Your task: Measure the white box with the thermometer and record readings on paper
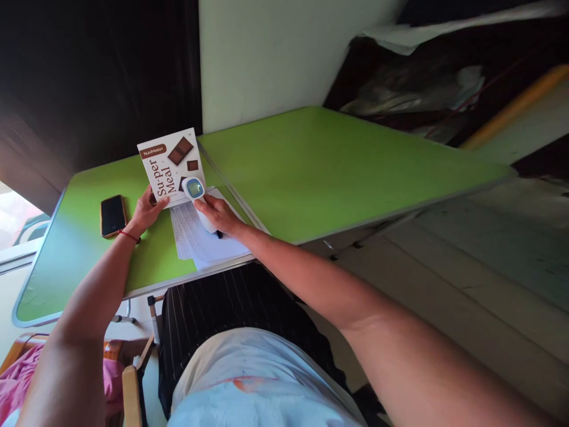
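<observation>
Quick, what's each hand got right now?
Left hand: holding the white box by its lower edge.
Right hand: closed around the white handheld device.

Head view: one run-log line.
left grip: Su-per Meal box | right grip: white handheld device | phone: on green table | papers: beneath device

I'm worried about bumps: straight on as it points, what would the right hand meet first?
Probably the white box in the left hand; the handheld device in the right hand overlaps it in view, but depth is unclear.
</observation>
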Available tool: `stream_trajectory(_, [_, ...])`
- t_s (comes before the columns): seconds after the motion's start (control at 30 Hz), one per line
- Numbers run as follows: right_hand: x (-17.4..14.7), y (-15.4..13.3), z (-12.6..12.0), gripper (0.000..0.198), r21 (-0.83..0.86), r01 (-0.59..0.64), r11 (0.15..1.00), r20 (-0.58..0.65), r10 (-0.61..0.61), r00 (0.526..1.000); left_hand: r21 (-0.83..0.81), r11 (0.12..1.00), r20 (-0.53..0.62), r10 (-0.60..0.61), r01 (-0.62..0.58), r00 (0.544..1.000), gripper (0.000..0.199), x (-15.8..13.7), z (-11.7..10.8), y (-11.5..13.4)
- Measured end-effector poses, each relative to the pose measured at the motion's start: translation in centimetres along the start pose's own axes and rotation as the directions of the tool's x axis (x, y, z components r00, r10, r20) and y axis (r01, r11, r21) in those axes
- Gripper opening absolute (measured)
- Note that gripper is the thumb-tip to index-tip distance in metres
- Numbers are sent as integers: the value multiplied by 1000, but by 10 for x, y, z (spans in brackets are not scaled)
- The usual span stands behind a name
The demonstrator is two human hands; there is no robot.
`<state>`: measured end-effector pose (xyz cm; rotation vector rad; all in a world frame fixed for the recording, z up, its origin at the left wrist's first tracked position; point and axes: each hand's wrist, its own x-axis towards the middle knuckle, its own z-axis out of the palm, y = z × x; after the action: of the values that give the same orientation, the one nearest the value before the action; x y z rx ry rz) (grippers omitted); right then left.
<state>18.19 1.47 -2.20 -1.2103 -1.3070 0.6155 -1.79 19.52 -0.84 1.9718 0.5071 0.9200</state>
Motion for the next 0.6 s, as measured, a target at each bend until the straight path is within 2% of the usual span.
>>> stream_trajectory(0.33, [0, 1, 1, 81, -18, -10, 1000, -27, 9, 1000, 13, 1000, -2, -1, 1, 1000, 62, 1, 0, -1])
stream_trajectory(0.6, [-2, -2, 0, 79, -58, -14, 998, -19, 13, 1000, 34, 999, -3, 4, -4, 1000, 61, 1, 0, 1])
